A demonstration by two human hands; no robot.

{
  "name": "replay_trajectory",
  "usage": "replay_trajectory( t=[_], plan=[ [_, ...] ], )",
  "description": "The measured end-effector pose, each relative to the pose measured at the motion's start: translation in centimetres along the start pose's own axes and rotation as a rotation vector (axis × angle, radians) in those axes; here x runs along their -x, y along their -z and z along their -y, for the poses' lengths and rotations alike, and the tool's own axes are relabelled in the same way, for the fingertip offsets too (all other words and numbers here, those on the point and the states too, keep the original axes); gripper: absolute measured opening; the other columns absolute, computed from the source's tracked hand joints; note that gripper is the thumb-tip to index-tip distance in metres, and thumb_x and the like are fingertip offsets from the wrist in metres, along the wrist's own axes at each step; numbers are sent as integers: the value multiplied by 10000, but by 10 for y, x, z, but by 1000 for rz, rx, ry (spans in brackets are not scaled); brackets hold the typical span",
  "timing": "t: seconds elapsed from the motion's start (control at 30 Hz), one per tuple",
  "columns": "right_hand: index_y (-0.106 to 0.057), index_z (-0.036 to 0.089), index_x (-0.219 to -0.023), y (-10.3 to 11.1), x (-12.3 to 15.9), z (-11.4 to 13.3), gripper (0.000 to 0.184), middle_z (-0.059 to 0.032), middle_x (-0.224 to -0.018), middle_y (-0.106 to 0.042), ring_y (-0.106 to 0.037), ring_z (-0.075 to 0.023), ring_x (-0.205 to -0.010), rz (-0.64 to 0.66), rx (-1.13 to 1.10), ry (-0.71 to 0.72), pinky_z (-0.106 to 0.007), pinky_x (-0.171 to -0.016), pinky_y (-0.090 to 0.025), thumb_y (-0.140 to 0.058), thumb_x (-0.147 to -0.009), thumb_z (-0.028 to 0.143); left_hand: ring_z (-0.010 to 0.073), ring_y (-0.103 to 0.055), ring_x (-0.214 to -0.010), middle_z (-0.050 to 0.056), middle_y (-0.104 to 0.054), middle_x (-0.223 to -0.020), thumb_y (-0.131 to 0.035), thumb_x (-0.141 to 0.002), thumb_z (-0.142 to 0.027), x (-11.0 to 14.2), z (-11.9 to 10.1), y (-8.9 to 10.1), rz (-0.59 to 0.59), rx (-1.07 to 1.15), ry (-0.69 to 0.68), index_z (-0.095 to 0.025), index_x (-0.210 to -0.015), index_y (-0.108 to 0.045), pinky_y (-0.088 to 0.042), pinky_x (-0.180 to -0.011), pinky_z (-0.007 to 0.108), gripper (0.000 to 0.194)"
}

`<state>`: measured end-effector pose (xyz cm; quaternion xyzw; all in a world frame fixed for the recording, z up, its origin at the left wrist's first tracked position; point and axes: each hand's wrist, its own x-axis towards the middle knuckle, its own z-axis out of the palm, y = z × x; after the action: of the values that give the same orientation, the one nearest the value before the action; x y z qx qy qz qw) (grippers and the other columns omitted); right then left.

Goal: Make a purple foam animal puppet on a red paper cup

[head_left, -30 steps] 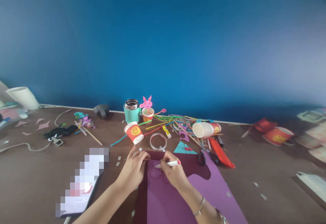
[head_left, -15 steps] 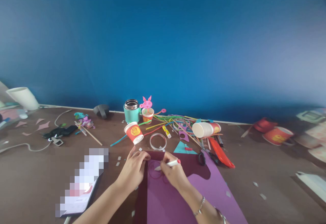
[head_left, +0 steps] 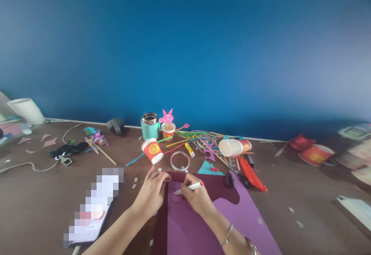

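Note:
My right hand (head_left: 195, 199) is closed around a white marker (head_left: 194, 186) with a red end. The marker's tip rests on a purple sheet (head_left: 188, 233), inside a drawn round outline near the sheet's upper left corner. Smaller marks beside the tip are too fine to make out. A second outline is partly hidden under the right hand. My left hand (head_left: 153, 189) lies at the sheet's left edge with fingers stretched out, their tips on the upper corner. Beneath the purple sheet lies a dark maroon sheet (head_left: 210, 183).
Beyond the sheets stand a paper cup (head_left: 152, 152), a teal flask (head_left: 150, 129), a roll of tape (head_left: 180, 161) and a glue stick (head_left: 189, 149). Black-handled scissors (head_left: 230, 180) touch the sheets' upper right. A phone (head_left: 94, 210) lies left; stacked cups (head_left: 232, 147) lie behind.
The marker and my right hand have shifted slightly to the left within the round outline. My left hand stays where it was.

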<state>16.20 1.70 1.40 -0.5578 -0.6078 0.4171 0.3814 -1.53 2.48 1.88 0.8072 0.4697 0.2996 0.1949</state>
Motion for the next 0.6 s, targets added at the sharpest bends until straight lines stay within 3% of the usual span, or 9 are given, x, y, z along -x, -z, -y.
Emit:
replay_trajectory(
  t=[0.3,0.5,0.6],
  plan=[
    [-417,207,-572,-2,-2,-1,203,49,-495,-504,-422,-102,-481,-18,9,19,-214,-472,-320,-518,-743,252,187,-623,-896,12,-691,-875,-349,-797,10,0,-1,0,9,-15,13,-229,-873,-525,-249,-1054,519,307],
    [-359,218,-554,12,-3,-4,243,58,-484,-435,-423,-108,-497,-243,-74,37,-223,-501,-330,-492,-751,272,180,-616,-909,2,-684,-879,-387,-791,-11,1,-1,1,29,-27,13,-226,-889,-520,-226,-1064,516,272],
    [-371,218,-560,18,-5,-13,218,48,-478,-464,-472,-120,-495,-196,-82,-17,-226,-500,-341,-496,-734,256,181,-618,-903,8,-682,-889,-429,-794,-49,1,-3,2,34,-32,17,-226,-895,-523,-222,-1068,513,224]
  ],
)
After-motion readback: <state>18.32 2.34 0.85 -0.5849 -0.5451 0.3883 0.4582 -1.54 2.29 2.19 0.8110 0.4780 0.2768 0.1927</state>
